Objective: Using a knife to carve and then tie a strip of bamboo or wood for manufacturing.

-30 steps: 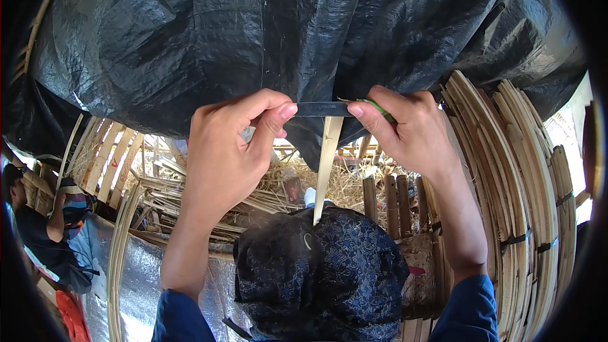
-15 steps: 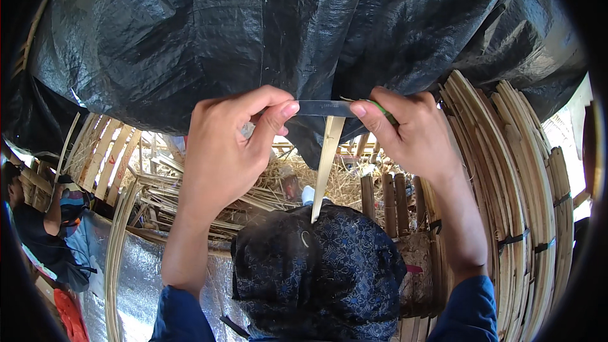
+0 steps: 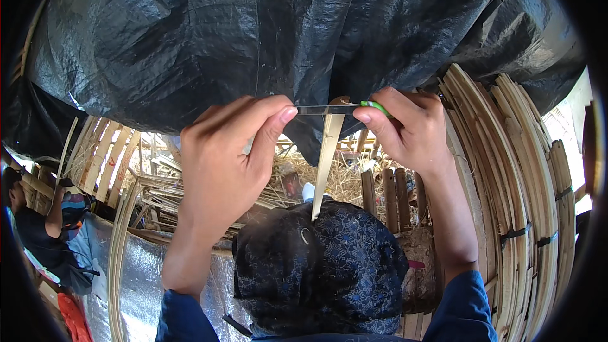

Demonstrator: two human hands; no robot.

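Observation:
Both my hands are on a knife [image 3: 310, 110], level across the middle of the view. Its blade tip is pinched between the thumb and fingers of my left hand [image 3: 231, 145]. My right hand [image 3: 408, 130] is closed round the green handle end. Under the blade, a pale wooden or bamboo strip [image 3: 325, 158] slants up from my lap, its upper end against the blade. A brown curled shaving [image 3: 339, 101] stands at that upper end. The strip's lower end rests on the dark blue patterned cloth [image 3: 323, 272] over my lap.
A large black tarp [image 3: 190, 38] hangs in front. Bundles of split bamboo slats [image 3: 513, 196] with dark ties stand at the right. Shavings [image 3: 288, 174] litter the ground ahead. At far left sits another person [image 3: 38, 228], near a silver sheet [image 3: 145, 272] and a red thing [image 3: 75, 316].
The blade has tilted and now shows a narrower face. A curled shaving has risen at the strip's upper end. My left hand has shifted slightly, while the strip stays nearly in place.

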